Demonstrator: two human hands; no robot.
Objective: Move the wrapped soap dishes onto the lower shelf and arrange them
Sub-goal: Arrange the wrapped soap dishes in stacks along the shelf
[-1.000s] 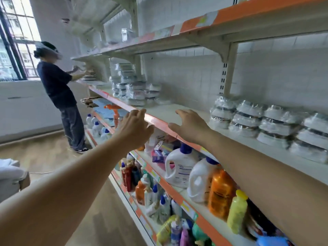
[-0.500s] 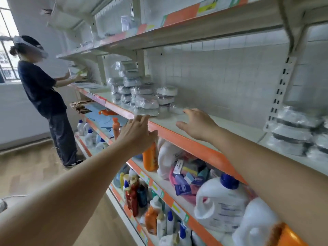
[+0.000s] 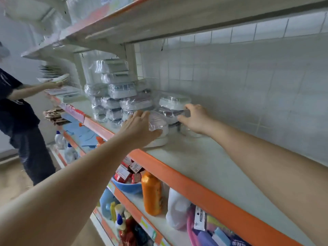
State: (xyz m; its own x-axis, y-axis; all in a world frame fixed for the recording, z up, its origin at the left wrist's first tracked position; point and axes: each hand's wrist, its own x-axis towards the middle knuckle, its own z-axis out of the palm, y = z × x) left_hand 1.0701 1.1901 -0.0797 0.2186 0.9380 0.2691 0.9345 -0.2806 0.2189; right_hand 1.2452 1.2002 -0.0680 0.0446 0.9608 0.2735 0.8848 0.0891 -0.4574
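The left hand (image 3: 137,129) is being pressed, fingers straight, against the near side of the front soap-dish stack (image 3: 158,128) on the orange-edged shelf (image 3: 177,172). The right hand (image 3: 194,118) is being curled round a stack (image 3: 173,110) just behind it.

Orange shelf edge (image 3: 186,181), white tiles (image 3: 248,77)

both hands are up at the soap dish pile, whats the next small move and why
Probably close both hands on the nearest wrapped soap dishes and lift them off the shelf. The left hand lies with straight fingers against the front wrapped dish, and the right hand touches the short stack beside it. Neither looks gripped yet, and the dishes have to go to a lower shelf.
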